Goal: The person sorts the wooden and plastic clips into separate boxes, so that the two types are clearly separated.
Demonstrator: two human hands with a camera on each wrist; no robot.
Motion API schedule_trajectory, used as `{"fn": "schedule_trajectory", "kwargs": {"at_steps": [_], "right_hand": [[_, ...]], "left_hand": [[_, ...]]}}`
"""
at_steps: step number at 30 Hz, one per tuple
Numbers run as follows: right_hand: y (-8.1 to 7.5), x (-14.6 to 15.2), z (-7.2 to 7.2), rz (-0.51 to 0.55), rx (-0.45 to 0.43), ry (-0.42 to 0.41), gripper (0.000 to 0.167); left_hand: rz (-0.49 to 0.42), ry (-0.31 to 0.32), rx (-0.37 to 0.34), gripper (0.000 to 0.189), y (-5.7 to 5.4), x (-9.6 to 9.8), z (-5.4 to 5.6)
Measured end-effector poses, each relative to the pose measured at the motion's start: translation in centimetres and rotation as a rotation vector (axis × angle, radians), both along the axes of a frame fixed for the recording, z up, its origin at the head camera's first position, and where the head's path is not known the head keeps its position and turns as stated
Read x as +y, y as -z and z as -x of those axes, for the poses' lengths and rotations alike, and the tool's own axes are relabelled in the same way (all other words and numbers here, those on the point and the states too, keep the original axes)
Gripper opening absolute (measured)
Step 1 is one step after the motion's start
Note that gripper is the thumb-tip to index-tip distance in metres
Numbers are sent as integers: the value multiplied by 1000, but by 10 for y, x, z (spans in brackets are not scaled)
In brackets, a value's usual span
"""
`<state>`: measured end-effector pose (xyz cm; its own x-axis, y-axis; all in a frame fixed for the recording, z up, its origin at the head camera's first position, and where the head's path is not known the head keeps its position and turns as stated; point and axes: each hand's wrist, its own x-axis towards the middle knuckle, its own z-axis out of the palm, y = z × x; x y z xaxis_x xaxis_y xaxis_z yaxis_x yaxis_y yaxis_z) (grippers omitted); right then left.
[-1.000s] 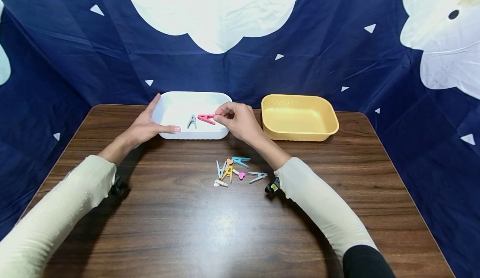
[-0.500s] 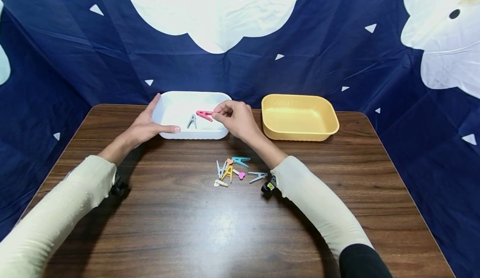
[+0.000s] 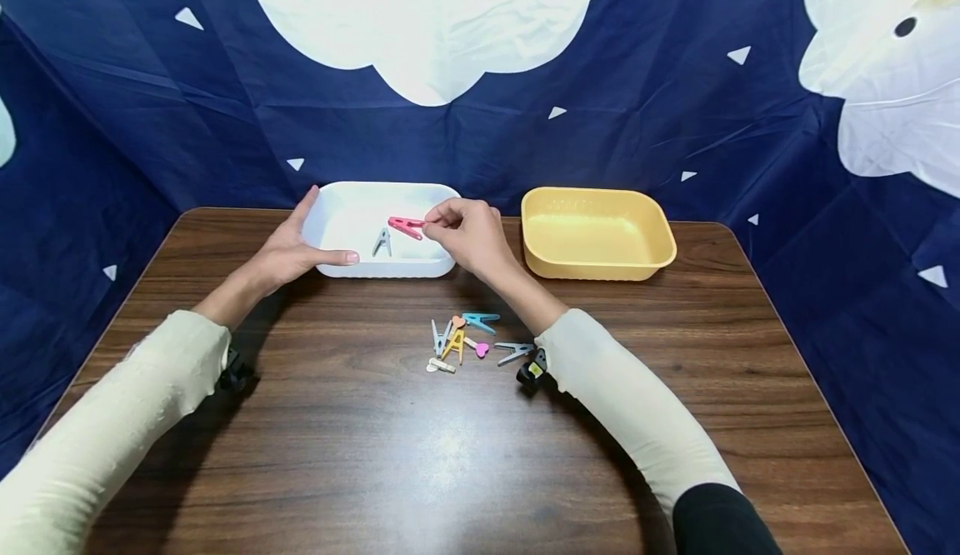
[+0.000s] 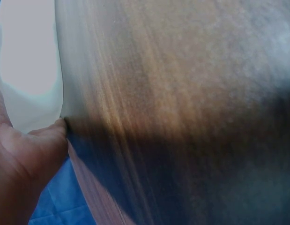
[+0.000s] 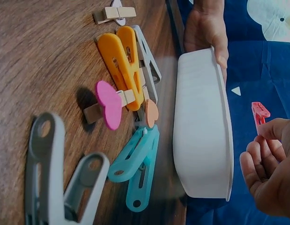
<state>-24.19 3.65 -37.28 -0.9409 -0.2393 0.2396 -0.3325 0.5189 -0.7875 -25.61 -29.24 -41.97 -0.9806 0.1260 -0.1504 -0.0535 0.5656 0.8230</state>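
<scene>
My right hand (image 3: 471, 234) pinches a pink clothespin (image 3: 406, 227) by one end between thumb and fingertips. In the head view the clothespin overlaps the inside of a white plastic tub (image 3: 348, 205); in the right wrist view the pink clothespin (image 5: 260, 115) shows beyond the tub's rim. A grey clothespin (image 3: 382, 242) lies inside this tub. My left hand (image 3: 281, 251) holds the tub's left end, thumb along the front wall and fingers along the side. In the left wrist view the thumb of that hand (image 4: 32, 150) lies against the tub (image 4: 30, 61).
Several loose clothespins lie mid-table: a blue one (image 3: 481, 320), a yellow one (image 3: 454, 343), grey ones, and small wooden ones with heart shapes, one of them pink (image 3: 482, 351). A yellow tub (image 3: 600, 271) stands at the back right, before a dark blue curtain (image 3: 637, 122).
My right hand has shifted slightly left and away from me over the white tub, carrying the pink clothespin. The left hand keeps its place on the tub.
</scene>
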Motion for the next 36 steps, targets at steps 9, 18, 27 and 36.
{"fn": "schedule_trajectory", "kwargs": {"at_steps": [9,18,27,36], "right_hand": [[-1,-10,6,10,-22,21,9],[-1,-19,16,17,-66,78,9],[1,-24,25,49,-115,144,8],[2,-28,32,93,-163,175,6]], "left_hand": [[1,4,16,150,1,-1,1],[-10,6,12,149,0,0,-1],[4,7,9,148,1,1,-3],[-7,-1,15,150,3,0,-3]]}}
